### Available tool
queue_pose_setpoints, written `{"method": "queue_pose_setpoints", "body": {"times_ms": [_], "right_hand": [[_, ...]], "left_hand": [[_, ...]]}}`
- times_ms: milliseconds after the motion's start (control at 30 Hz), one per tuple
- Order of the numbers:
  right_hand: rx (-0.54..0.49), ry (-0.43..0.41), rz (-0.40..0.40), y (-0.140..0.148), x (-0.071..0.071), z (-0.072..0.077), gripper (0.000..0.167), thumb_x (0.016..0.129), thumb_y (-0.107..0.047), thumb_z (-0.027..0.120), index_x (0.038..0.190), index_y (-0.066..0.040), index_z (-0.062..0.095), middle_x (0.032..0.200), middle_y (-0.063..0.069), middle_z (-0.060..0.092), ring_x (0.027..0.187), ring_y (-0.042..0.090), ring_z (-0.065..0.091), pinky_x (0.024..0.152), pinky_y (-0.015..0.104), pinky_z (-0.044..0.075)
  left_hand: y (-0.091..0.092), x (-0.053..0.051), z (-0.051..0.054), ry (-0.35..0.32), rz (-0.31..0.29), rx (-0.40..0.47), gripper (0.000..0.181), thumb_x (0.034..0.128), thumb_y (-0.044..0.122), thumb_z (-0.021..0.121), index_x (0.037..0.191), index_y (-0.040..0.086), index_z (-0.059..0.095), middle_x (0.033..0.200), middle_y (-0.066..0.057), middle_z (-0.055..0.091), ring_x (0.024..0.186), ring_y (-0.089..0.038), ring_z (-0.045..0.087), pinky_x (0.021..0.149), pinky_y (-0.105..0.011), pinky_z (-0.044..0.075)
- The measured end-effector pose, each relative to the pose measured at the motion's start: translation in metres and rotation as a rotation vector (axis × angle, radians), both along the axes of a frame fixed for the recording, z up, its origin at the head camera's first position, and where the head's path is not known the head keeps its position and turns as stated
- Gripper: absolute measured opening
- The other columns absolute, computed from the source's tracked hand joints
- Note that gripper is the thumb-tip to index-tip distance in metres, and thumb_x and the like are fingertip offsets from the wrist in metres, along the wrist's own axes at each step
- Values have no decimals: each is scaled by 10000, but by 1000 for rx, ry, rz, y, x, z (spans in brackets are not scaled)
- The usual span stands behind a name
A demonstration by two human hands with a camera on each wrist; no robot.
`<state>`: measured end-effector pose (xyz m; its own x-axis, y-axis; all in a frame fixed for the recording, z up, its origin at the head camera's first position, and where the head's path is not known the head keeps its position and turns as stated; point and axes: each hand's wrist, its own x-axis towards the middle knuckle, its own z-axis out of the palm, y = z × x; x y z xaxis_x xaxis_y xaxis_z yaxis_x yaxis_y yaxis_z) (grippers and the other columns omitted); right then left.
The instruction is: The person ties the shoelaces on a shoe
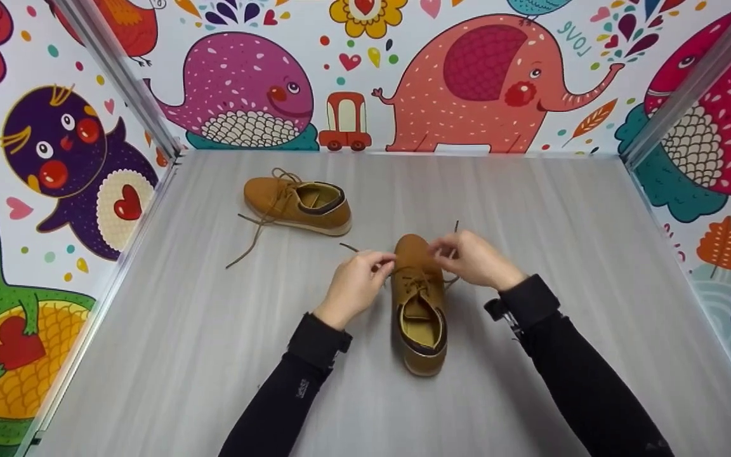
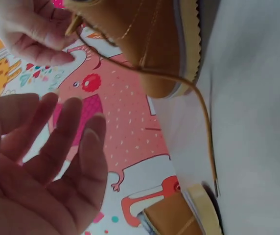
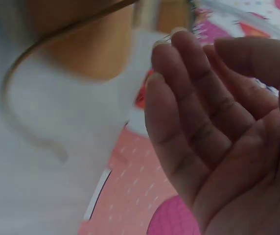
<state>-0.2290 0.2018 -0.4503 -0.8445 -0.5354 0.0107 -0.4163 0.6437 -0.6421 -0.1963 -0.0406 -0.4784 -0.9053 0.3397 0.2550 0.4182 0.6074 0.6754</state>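
A tan lace-up shoe [image 1: 421, 346] stands on the floor in the head view, its toe pointing away from me. By its left side is my left hand [image 1: 356, 285], fingers loosely bent, with nothing between them in the left wrist view. One loose shoelace [image 2: 210, 132] hangs beside the shoe there. My right hand [image 1: 476, 260] is at the right of the toe; the right wrist view shows its fingers relaxed and bare, a blurred shoelace [image 3: 5, 95] curving past them. Across the shoe's front the laces [image 1: 417, 279] are crossed.
A second tan shoe [image 1: 315, 219] rests farther back on the left, toe leftward, its laces [image 1: 254, 241] trailing onto the floor. The pale grey floor [image 1: 181, 349] is bounded by cartoon-printed walls [image 1: 365, 76] with metal corner strips.
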Motion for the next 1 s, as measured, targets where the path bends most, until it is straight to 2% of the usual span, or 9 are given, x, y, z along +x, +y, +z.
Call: {"method": "queue_pose_setpoints", "body": {"times_ms": [100,200,267,367,500,667,800,867,1000], "right_hand": [[68,1,18,7,8,-16,120,886,-25,686,1002,-43,714,815,1,659,719,150,606,646,330,516],[115,40,26,8,16,-29,120,845,-7,714,938,-78,687,778,-33,622,690,127,568,630,320,492],[140,90,10,8,20,-35,138,825,2,722,904,-98,669,761,-39,605,669,123,546,614,319,472],[180,151,-27,10,25,-42,147,806,-8,722,863,-122,648,744,-40,592,645,127,530,593,324,458],[247,182,-74,21,30,-46,127,805,-85,746,814,-142,633,714,-43,580,623,137,525,567,338,455],[297,174,-154,46,37,-44,129,806,-126,758,811,-129,630,686,-25,591,598,156,536,542,363,468],[306,214,-227,74,41,-38,105,781,-90,732,793,-121,633,678,-12,614,587,167,549,532,387,466],[309,227,-256,87,43,-33,93,781,-88,728,794,-112,639,666,-12,614,577,168,547,528,396,459],[311,217,-298,110,49,-22,78,808,-103,737,813,-83,662,641,-8,602,554,167,534,518,397,446]], "left_hand": [[12,-10,-8,28,-72,-92,256,973,129,632,1214,76,702,1140,-93,683,1017,-268,622,910,-395,476],[22,-18,-17,66,-124,-198,278,969,144,638,1238,114,699,1195,-76,663,1044,-288,592,919,-408,457],[25,-20,-21,95,-133,-242,252,968,172,644,1206,141,720,1201,-56,658,1032,-274,586,884,-411,460],[27,-19,-23,134,-110,-266,182,958,201,662,1113,178,756,1184,-24,663,1039,-251,579,851,-419,457],[21,-16,-20,177,-105,-231,114,938,193,685,1016,158,760,1115,6,696,1037,-228,600,870,-426,449],[2,-8,-12,189,-168,-183,110,908,182,713,966,106,769,950,4,745,872,-182,685,915,-453,452],[-15,1,-5,143,-198,-165,119,898,172,722,941,75,776,889,-28,749,789,-183,699,812,-388,521],[-24,6,-2,105,-194,-172,116,905,164,717,936,70,777,871,-32,745,775,-184,694,738,-357,538],[-42,17,3,65,-170,-201,103,915,144,710,930,68,777,850,-24,735,763,-182,679,701,-356,533]]}}
